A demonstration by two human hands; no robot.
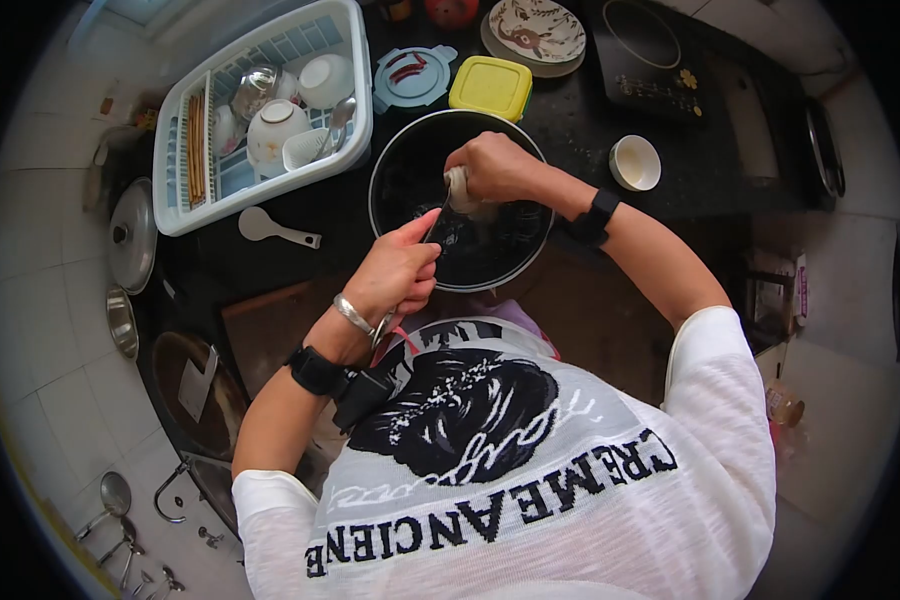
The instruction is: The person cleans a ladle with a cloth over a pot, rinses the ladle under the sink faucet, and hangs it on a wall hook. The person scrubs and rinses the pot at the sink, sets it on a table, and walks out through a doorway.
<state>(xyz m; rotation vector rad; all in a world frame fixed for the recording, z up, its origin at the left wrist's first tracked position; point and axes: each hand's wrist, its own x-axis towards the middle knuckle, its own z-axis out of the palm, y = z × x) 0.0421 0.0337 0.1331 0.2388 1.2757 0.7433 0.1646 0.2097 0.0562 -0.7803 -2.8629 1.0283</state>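
A round black pot (400,165) with a pale rim stands on the dark counter, with dark, shiny contents. Over its left front edge, my left hand (402,268) is closed around a thin metal utensil (381,328); its far end reaches toward my other hand, and its exact kind is unclear. Inside the rim, my right hand (500,168) pinches a soft whitish piece (460,188), which touches or nearly touches the utensil's end. More pale material beneath my right fingers is partly hidden.
A dish rack (363,110) with bowls stands left of the pot, a white rice paddle (270,228) below it. Behind the pot are a blue lid (432,88), a yellow-lidded box (491,86) and plates (537,28). A small bowl (635,162) and cooktop (650,55) are right.
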